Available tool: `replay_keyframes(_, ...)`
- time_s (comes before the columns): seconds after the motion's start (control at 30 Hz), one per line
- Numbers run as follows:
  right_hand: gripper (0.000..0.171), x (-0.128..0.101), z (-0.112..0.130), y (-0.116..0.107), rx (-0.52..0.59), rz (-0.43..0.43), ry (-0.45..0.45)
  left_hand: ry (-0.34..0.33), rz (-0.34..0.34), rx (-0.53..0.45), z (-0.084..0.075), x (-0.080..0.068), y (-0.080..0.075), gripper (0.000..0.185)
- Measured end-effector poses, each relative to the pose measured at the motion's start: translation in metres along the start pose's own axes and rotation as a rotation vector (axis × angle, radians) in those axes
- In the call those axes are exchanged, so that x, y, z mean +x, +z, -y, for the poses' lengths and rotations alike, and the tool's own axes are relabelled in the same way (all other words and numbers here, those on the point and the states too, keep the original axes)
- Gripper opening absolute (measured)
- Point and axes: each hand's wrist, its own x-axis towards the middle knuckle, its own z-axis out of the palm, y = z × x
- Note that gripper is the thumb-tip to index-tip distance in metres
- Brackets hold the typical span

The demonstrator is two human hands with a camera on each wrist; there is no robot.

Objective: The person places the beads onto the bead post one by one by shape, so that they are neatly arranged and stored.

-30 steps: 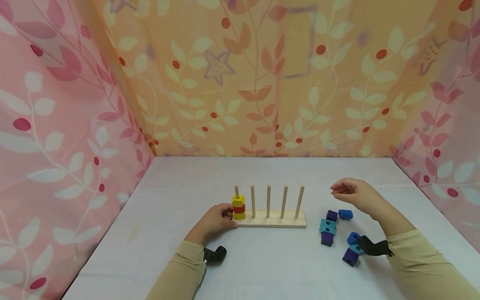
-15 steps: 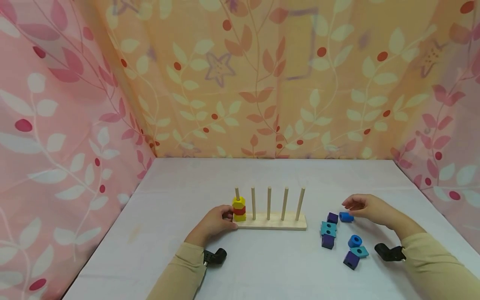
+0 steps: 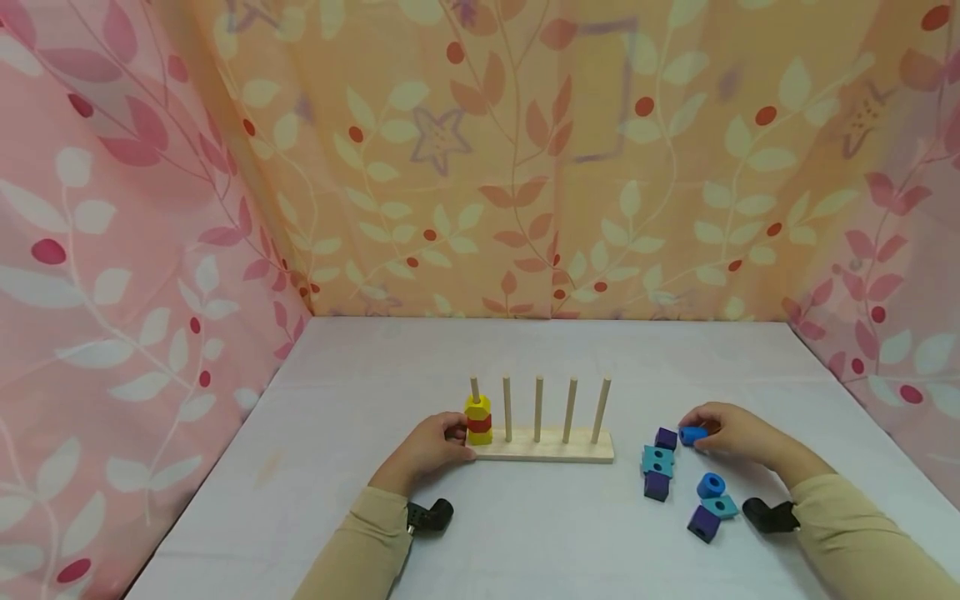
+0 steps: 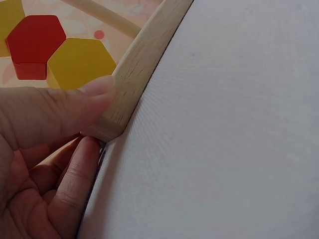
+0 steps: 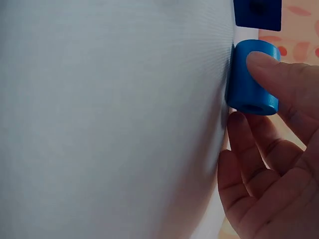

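Observation:
In the head view, my left hand (image 3: 433, 443) holds the left end of a pale wooden peg stand (image 3: 543, 450). The left wrist view has the thumb (image 4: 97, 94) on the wood, with curled fingers at its end. On the leftmost peg sit a yellow bead, a red bead (image 3: 478, 425) and another yellow bead; the other pegs (image 3: 538, 408) are bare. My right hand (image 3: 735, 432) pinches a blue cylinder bead (image 5: 249, 82) lying on its side on the table. Its thumb (image 5: 266, 67) presses the bead's side; the far fingertips are partly hidden.
Left of the right hand, purple cube beads (image 3: 656, 486) and teal beads (image 3: 657, 460) stand in a row. Nearer lie another blue cylinder bead (image 3: 711, 485), a teal bead (image 3: 721, 506) and a purple cube (image 3: 704, 523). Patterned cloth (image 3: 525, 167) encloses the white table (image 3: 360, 367).
My right hand has come down from above the loose beads and taken hold of the blue cylinder bead. The left hand stays on the peg stand's end.

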Motion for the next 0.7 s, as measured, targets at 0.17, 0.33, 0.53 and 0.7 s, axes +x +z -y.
replay_keyframes(0.17,0.026,-0.001,0.005,0.002,-0.065,-0.017,-0.020,-0.007,-0.005,-0.008,0.001,0.000,0.001,0.048)
replay_keyframes(0.33,0.025,-0.002,0.012,-0.003,-0.086,-0.018,-0.007,-0.010,-0.007,-0.008,0.001,0.000,0.002,0.048)
replay_keyframes(0.53,0.025,-0.002,0.030,-0.015,-0.030,-0.038,-0.023,-0.003,-0.004,0.001,0.001,0.000,0.002,0.048)
replay_keyframes(0.7,0.030,0.002,0.055,-0.027,0.022,-0.087,-0.061,-0.008,-0.002,-0.003,0.000,0.000,0.001,0.048)
